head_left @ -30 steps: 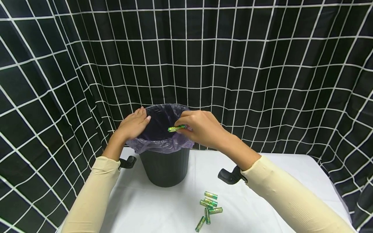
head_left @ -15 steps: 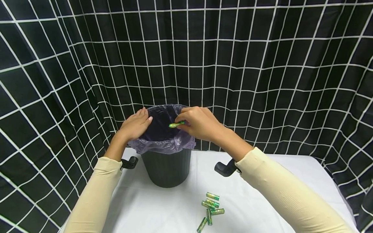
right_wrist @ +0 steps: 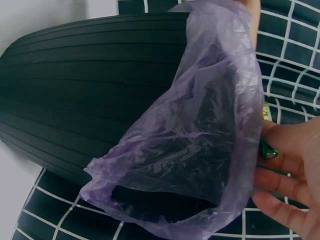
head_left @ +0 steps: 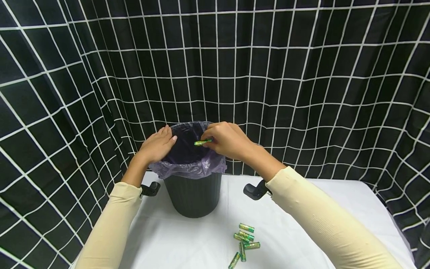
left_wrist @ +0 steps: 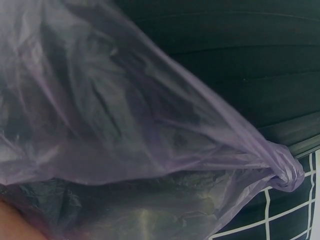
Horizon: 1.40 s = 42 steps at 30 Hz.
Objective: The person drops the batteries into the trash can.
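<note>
In the head view, my right hand pinches a green and gold battery between thumb and fingers, over the mouth of a dark ribbed bin. The right wrist view shows the battery's green end poking out between the fingers, close beside the bin's rim. A thin purple bin liner is folded over that rim. My left hand lies with extended fingers on the left side of the rim. Only a bit of the left hand enters the left wrist view, below the liner.
Several more green and gold batteries lie in a loose group on the white table, nearer than the bin and to its right. Behind and to the left hangs a black curtain with a white grid. The liner has a knotted corner.
My right hand has risen slightly and shifted a little left with the pinched battery. The left hand keeps its place on the rim; the whole head view has drifted slightly.
</note>
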Tool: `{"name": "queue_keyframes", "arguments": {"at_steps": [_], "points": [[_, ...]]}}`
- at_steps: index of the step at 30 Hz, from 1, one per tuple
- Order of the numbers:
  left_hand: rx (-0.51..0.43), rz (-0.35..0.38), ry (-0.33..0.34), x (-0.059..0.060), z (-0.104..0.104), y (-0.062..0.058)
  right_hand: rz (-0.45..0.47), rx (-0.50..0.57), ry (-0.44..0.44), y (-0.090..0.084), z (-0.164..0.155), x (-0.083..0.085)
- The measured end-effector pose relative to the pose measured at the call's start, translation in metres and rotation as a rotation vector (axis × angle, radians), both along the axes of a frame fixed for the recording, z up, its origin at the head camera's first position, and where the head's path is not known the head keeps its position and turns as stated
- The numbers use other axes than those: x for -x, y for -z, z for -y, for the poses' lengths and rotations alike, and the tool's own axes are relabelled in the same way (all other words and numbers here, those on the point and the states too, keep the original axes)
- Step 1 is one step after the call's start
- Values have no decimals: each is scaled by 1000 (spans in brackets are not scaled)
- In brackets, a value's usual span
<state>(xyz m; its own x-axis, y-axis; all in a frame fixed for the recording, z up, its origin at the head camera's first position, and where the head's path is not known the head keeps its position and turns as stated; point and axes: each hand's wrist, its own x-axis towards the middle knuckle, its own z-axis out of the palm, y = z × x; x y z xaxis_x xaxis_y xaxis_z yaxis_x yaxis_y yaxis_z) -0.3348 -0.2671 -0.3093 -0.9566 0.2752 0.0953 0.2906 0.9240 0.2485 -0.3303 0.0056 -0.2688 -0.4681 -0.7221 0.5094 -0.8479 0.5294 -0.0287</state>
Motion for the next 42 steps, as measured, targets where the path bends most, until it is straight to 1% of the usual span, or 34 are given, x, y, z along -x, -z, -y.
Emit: {"name": "queue_keyframes", "arguments": {"at_steps": [7, 13, 18, 26, 33, 36, 42], "points": [[4, -2, 4, -1, 0, 0, -8, 5, -4, 7, 5, 3], [9, 5, 0, 0, 0, 0, -38, -6, -12, 13, 7, 6], [18, 0, -4, 0, -1, 0, -62, 15, 1, 15, 4, 5], [17, -6, -4, -2, -2, -2, -62, 22, 11, 15, -7, -1], [11, 6, -3, -3, -2, -1, -96, 70, -21, 22, -25, -6], [14, -1, -5, -2, -2, 0, -108, 90, -31, 23, -33, -9], [13, -1, -8, -1, -2, 0, -130, 106, -39, 25, -45, -18]]}}
